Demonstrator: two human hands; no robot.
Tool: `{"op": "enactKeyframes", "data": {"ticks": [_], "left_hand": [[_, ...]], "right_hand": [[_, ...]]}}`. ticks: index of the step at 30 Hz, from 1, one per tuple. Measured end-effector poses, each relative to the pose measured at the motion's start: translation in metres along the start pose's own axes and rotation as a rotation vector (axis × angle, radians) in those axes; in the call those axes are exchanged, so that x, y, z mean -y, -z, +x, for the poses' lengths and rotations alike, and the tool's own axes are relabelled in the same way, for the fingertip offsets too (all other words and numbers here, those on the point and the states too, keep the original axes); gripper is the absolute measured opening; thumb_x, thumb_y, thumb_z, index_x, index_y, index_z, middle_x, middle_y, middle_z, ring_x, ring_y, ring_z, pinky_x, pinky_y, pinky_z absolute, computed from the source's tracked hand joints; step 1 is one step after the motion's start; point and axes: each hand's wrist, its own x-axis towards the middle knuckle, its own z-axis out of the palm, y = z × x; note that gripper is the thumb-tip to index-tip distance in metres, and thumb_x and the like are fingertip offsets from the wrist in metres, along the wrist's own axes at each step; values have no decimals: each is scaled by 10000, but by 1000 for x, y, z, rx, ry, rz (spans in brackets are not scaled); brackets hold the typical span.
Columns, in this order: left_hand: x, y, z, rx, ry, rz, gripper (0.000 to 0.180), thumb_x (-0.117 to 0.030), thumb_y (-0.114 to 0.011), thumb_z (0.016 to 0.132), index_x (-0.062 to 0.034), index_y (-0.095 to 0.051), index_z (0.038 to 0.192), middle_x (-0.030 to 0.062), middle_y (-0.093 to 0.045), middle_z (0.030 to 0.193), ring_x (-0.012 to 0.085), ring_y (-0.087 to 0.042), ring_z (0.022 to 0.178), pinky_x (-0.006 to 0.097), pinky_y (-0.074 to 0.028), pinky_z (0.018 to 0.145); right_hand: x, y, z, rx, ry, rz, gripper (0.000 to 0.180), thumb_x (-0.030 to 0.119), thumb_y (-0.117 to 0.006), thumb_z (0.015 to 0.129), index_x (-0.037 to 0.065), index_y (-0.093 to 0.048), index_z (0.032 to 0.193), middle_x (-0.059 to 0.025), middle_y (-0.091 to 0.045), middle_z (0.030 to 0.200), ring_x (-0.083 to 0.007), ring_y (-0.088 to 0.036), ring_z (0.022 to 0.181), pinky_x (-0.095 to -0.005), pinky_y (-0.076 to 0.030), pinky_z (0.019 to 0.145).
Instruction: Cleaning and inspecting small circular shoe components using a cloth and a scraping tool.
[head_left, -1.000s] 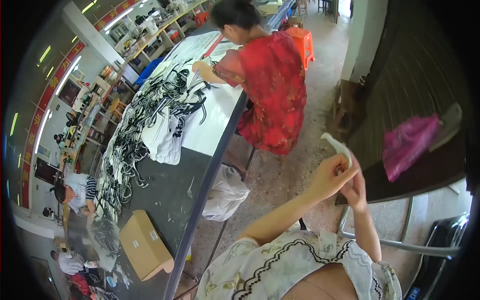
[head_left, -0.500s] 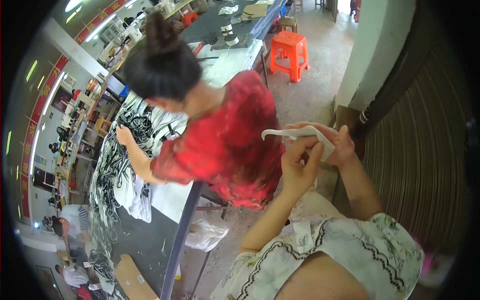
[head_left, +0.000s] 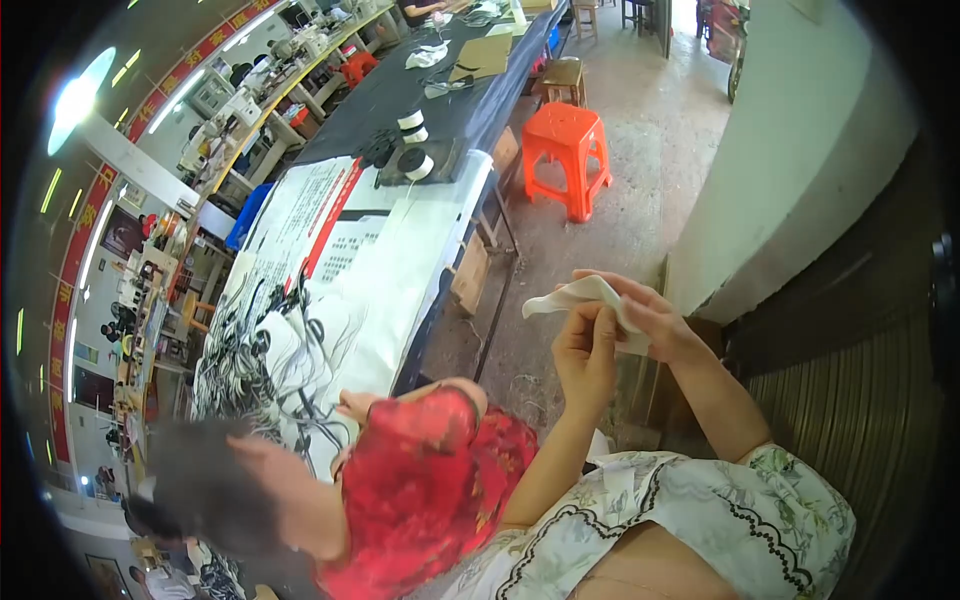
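Note:
A small white piece of cloth point(head_left: 578, 294) is held up in front of my body, between both hands. My left hand point(head_left: 585, 345) pinches its lower edge between thumb and fingers. Behind it, my right hand point(head_left: 655, 318) grips the other side, with part of the cloth showing below the thumb. One narrow end sticks out to the left past the fingers. Across the table at the left lie a heap of black and white straps point(head_left: 245, 375) and several white cloth pieces point(head_left: 300, 350), close to a co-worker in red point(head_left: 430, 470) rather than to my hands.
A long table point(head_left: 440, 240) with printed white sheeting runs away from me, bearing white and black rolls point(head_left: 414, 160). An orange stool point(head_left: 567, 150) stands in the aisle. A pale pillar point(head_left: 790, 170) and a ribbed dark panel point(head_left: 840, 430) flank my right.
My view has swung, so the co-worker in red now appears lower and more of the table shows. Both hands keep hold of the white cloth, whose free end looks wider and less curled.

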Motion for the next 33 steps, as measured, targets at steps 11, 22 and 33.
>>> {"op": "enactKeyframes", "data": {"ticks": [11,22,33], "left_hand": [[99,-20,248,22,-109,68,148,-173,-526,958,-73,-554,853,-58,-514,695,2,-415,568,161,-314,484],[156,-81,490,150,101,-56,130,-152,-544,948,-75,-563,844,-53,-548,715,-3,-420,581,155,-307,499],[291,-227,749,193,51,-153,173,-203,-549,948,-93,-539,814,-65,-506,693,2,-397,577,167,-304,504]], "right_hand": [[13,169,168,-256,3,-116,418,351,-471,963,42,-527,1240,-25,-599,962,-100,-568,801,-275,-485,644],[55,360,319,-742,-161,285,355,445,-509,934,97,-575,961,5,-557,814,-104,-531,715,-283,-459,578],[166,621,446,-388,228,-334,718,385,-644,862,47,-332,1413,-42,-514,1260,-90,-493,1044,-228,-418,834]]}}
